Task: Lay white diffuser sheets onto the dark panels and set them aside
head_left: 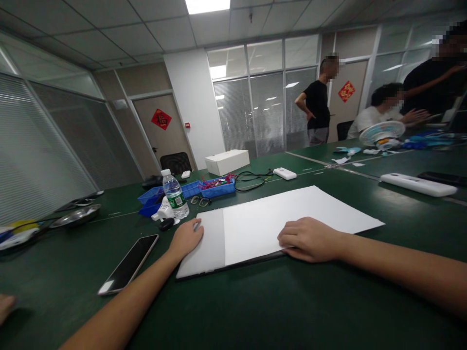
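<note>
A large flat white sheet [268, 216] lies across the table in front of me. Its left part is a light grey strip [207, 243], and a thin dark layer shows below the front edge. My left hand [187, 237] grips the left edge of the grey strip, fingers curled around it. On the front edge, right of the middle, my right hand [304, 239] has its fingers bent on top of the white sheet and its thumb low at the edge. Whether the strip and the sheet are separate pieces I cannot tell.
A smartphone [129, 264] lies beside my left forearm. Behind the sheet stand a water bottle [175, 197], a blue tray [219, 188] of wires, glasses [200, 201] and a white box [226, 162]. Part of another hand [5, 306] shows at far left. Several people are at the back right.
</note>
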Demonstrator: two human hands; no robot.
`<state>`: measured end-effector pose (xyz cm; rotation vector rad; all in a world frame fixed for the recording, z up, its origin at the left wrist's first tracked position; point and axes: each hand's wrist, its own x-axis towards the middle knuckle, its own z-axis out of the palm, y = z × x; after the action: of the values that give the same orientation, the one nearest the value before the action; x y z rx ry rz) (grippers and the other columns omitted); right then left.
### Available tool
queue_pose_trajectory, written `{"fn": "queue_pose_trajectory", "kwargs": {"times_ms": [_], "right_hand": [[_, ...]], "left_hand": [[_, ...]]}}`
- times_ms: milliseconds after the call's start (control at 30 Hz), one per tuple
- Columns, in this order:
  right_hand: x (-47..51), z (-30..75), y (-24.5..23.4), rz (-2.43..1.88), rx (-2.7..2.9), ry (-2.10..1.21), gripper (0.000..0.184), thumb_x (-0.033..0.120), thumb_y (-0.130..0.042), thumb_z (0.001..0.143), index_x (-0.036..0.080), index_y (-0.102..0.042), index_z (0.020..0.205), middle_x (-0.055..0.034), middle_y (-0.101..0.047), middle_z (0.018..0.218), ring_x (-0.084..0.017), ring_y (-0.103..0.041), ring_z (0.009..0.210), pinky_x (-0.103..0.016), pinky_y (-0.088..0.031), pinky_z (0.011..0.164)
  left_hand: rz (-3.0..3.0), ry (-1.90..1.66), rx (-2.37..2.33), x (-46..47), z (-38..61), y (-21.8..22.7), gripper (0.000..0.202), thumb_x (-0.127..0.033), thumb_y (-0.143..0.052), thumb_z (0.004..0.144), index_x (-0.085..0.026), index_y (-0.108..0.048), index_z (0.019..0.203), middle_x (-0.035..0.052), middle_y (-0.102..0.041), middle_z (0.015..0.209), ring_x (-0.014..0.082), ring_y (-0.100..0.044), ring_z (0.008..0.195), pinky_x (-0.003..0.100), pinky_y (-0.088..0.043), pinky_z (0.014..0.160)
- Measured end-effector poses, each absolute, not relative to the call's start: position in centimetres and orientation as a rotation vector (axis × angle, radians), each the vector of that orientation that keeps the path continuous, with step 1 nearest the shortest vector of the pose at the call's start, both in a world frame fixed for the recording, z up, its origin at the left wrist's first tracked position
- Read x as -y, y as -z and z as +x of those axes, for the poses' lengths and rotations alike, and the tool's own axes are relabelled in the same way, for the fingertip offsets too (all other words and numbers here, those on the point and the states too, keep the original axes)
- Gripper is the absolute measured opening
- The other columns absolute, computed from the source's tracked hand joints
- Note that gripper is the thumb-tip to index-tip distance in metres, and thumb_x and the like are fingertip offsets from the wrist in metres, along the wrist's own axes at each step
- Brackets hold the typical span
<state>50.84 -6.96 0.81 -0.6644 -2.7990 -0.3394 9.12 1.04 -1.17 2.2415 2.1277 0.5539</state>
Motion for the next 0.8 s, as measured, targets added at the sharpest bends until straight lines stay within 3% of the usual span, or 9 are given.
{"fn": "queue_pose_trajectory", "kwargs": {"times_ms": [300,467,567,633,800], "right_hand": [[6.1,51.5,-1.3,-0.683,2.777,0.215,0.035,0.044,-0.047,0.102,0.020,-0.070,0.114,-0.0081,-0.071,0.116,-0.020,-0.063,0.105,-0.035,-0.047,0.091],[2.7,55.0,-1.4,-1.500,2.464,0.328,0.055,0.058,-0.036,0.101,0.021,-0.066,0.129,-0.0113,-0.066,0.129,-0.026,-0.060,0.118,-0.043,-0.043,0.105],[0.6,58.4,-1.1,-1.994,2.174,0.315,0.069,0.063,-0.033,0.098,0.013,-0.059,0.137,-0.0200,-0.065,0.129,-0.034,-0.061,0.117,-0.051,-0.046,0.100],[-0.4,60.8,-0.7,-2.166,2.058,0.278,0.075,0.066,-0.032,0.096,0.007,-0.061,0.131,-0.0258,-0.067,0.118,-0.039,-0.064,0.107,-0.055,-0.049,0.090],[-1.7,64.3,-0.1,-2.341,1.947,0.174,0.072,0.067,-0.032,0.095,0.011,-0.065,0.124,-0.0250,-0.068,0.111,-0.040,-0.067,0.099,-0.055,-0.050,0.082]], "left_hand": [[2.249,-0.537,-2.141,-1.0,9.3,1.2,0.050,-0.035,-0.048,0.092,-0.015,-0.067,0.134,0.0117,-0.068,0.137,0.0296,-0.065,0.124,0.036,-0.045,0.108],[2.244,-0.537,-2.142,-1.1,9.1,1.3,0.050,-0.035,-0.047,0.092,-0.015,-0.067,0.133,0.0132,-0.068,0.136,0.0314,-0.066,0.122,0.038,-0.046,0.106],[2.242,-0.538,-2.146,-1.2,8.9,1.4,0.050,-0.036,-0.048,0.092,-0.016,-0.067,0.134,0.0127,-0.069,0.136,0.0309,-0.066,0.121,0.037,-0.047,0.105],[2.255,-0.540,-2.141,-1.2,8.7,1.5,0.050,-0.036,-0.048,0.092,-0.017,-0.067,0.133,0.0124,-0.069,0.135,0.0307,-0.067,0.121,0.036,-0.047,0.104],[2.253,-0.544,-2.126,-1.3,8.6,1.6,0.050,-0.037,-0.048,0.092,-0.016,-0.067,0.134,0.0130,-0.069,0.135,0.0308,-0.066,0.122,0.036,-0.047,0.105]]}}
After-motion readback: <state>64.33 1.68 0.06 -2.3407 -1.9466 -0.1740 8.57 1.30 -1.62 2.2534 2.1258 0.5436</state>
